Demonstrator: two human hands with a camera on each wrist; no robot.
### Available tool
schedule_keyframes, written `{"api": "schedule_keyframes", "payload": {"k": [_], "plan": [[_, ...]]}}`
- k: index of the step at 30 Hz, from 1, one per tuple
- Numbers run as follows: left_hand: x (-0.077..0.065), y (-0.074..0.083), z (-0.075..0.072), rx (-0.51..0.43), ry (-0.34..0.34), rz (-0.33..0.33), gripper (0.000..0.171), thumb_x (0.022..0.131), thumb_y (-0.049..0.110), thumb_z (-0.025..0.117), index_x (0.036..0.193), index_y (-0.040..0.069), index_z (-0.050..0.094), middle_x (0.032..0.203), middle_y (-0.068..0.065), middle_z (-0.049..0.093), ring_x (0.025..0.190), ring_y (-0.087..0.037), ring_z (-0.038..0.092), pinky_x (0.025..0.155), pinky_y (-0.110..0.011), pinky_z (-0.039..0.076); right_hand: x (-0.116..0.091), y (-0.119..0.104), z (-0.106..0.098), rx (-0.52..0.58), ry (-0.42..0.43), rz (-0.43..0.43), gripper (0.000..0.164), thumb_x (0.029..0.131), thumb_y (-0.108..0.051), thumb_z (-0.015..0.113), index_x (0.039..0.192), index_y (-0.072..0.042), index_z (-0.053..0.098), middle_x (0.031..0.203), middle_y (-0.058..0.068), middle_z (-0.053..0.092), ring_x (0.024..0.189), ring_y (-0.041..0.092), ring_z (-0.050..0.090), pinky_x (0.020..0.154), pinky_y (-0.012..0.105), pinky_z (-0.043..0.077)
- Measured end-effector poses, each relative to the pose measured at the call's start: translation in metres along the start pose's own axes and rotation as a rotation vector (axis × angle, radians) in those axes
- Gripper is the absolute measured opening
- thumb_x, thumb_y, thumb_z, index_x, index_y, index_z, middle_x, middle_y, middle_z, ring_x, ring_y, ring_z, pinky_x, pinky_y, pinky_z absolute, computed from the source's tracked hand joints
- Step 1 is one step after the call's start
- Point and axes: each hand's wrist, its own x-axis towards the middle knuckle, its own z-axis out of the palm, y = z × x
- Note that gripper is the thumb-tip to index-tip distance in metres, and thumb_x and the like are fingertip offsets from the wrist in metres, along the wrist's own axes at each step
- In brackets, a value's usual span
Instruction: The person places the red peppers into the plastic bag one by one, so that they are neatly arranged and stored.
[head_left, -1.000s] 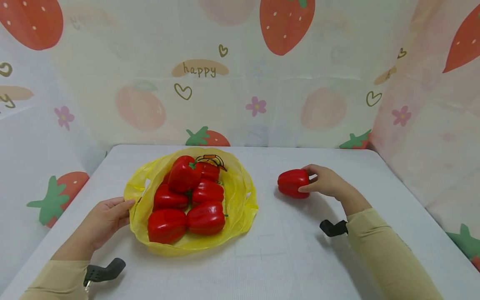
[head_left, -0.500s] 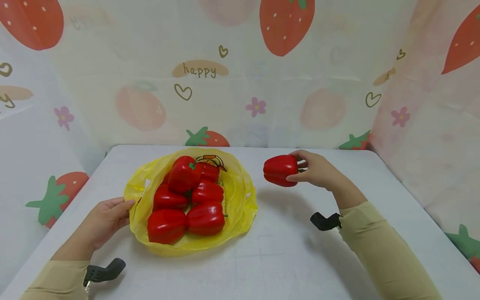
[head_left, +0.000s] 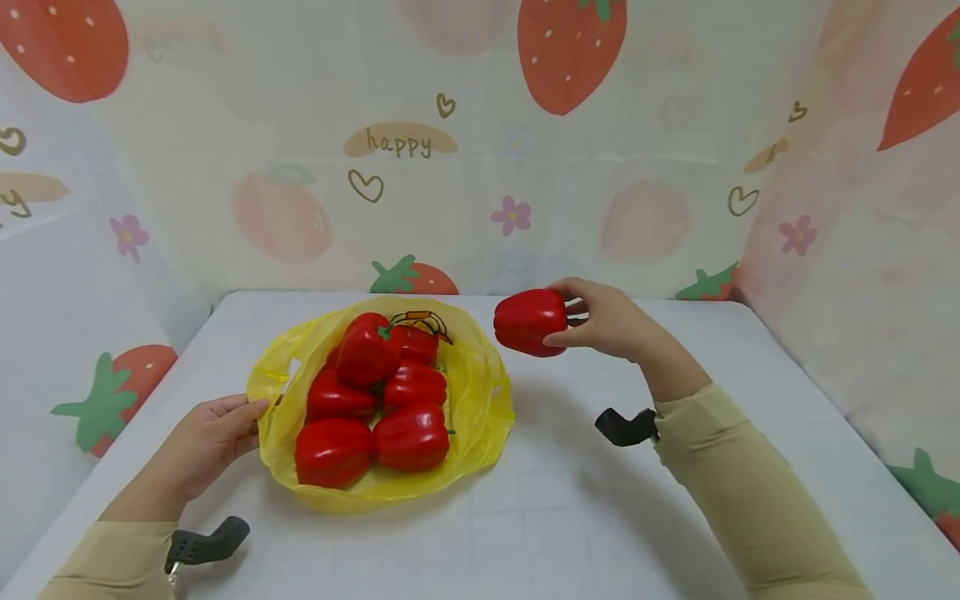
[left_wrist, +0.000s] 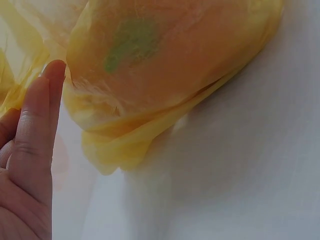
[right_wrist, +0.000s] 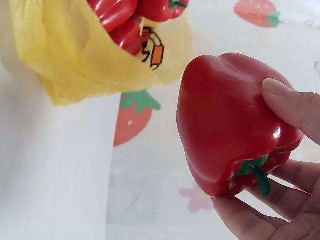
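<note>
A yellow plastic bag (head_left: 480, 433) lies on the table with its mouth spread wide, and several red bell peppers (head_left: 411, 437) are heaped inside it. My left hand (head_left: 206, 446) pinches the bag's left rim between thumb and fingers. In the left wrist view, a green stem shows blurred through the thin yellow film (left_wrist: 175, 65). Up in the air, right of the bag, my right hand (head_left: 607, 325) grips a red bell pepper (head_left: 528, 322) by its stem end. The right wrist view shows this pepper's green stem (right_wrist: 256, 172) facing the palm, thumb on one side and fingers on the other.
A white cloth covers the table (head_left: 570, 500). Behind it and at both sides stands a curtain (head_left: 570, 167) printed with strawberries. A dark bracket (head_left: 626, 427) juts from the right wrist, and another dark bracket (head_left: 210, 542) from the left.
My right hand has lifted the bell pepper off the table and carried it leftward, closer to the bag. The left hand and the bag stay where they were.
</note>
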Motion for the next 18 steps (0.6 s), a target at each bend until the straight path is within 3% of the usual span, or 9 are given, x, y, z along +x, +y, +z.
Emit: {"api": "schedule_keyframes", "payload": {"k": [7, 18], "plan": [[0.003, 0.001, 0.003, -0.022, -0.010, 0.005, 0.062, 0.091, 0.043, 0.050, 0.128, -0.006, 0.045, 0.101, 0.013, 0.064, 0.090, -0.008, 0.061, 0.079, -0.022, 0.051, 0.007, -0.019, 0.011, 0.023, -0.022, -0.072, 0.063, 0.072, -0.025, 0.078, 0.126, -0.017, 0.048, 0.119, 0.002, 0.053, 0.108, 0.024, 0.052, 0.075, 0.036, 0.054], [0.006, 0.003, 0.004, -0.009, -0.037, 0.021, 0.059, 0.093, 0.042, 0.048, 0.129, -0.005, 0.045, 0.103, 0.014, 0.062, 0.093, -0.005, 0.059, 0.079, -0.022, 0.051, 0.017, -0.049, 0.046, 0.040, -0.107, -0.161, 0.061, 0.073, -0.023, 0.077, 0.127, -0.015, 0.048, 0.115, -0.002, 0.055, 0.102, 0.018, 0.055, 0.073, 0.029, 0.054]]}}
